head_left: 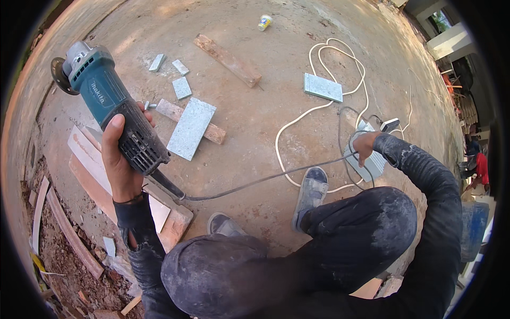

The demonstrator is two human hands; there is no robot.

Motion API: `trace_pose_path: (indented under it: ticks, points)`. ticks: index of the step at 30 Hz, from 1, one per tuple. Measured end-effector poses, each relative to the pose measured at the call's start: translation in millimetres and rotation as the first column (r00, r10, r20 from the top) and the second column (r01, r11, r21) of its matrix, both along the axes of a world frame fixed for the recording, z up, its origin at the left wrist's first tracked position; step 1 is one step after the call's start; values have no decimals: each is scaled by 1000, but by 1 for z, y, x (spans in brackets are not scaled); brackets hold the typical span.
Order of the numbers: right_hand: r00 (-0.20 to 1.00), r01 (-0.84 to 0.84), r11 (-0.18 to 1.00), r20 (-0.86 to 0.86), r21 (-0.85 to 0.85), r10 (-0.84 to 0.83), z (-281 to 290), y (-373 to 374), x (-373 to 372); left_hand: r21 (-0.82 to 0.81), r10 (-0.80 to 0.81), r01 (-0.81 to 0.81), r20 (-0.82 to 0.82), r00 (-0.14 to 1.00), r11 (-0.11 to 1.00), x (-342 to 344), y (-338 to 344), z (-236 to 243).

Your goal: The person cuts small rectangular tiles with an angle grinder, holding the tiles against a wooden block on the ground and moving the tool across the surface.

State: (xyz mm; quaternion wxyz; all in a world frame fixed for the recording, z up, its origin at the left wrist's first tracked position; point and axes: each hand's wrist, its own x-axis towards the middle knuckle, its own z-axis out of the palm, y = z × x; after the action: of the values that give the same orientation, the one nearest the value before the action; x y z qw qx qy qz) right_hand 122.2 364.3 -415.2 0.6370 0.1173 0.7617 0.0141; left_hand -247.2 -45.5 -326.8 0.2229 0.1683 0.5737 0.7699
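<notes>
My left hand [123, 159] grips a teal and black angle grinder [106, 95] by its body, raised at the upper left with the disc at its far end. A dark power cord [249, 182] runs from the grinder's tail across to my right hand [364, 146], whose fingers close on it. Under that hand lie pale grey tiles [372, 165], partly hidden, beside a dark plug or socket block [390, 125]. A large speckled pale tile [191, 127] rests over a reddish plank [212, 134] between my hands.
Smaller tile pieces [181, 87], another plank [227, 59], a coiled white cable [289, 127], a tile [323, 86] and a cup [264, 22] lie on the concrete. Long boards and rubble [71, 239] are at left. A person in red [479, 170] is at far right.
</notes>
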Motion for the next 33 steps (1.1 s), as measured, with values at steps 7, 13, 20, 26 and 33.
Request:
trace_pose_path:
  ticks: [7,13,20,26,33]
  points:
    - [234,134,463,-426,-876,-874,-15,-161,-176,-243,-155,145,-22,988,959,-4,53,-47]
    - [-103,-131,-201,215,-971,-971,14,-180,-214,-448,-347,196,-284,894,872,42,123,-89]
    - [-488,-85,-376,368,-923,-792,7,-139,-196,-717,-650,185,-452,611,672,73,168,-113]
    - [-522,-84,-542,500,-836,-691,-33,-62,-176,-657,-591,451,10,806,604,106,191,-65]
    - [-331,-98,-577,574,-811,-749,-59,-25,-210,-281,-636,713,323,701,643,83,241,-106]
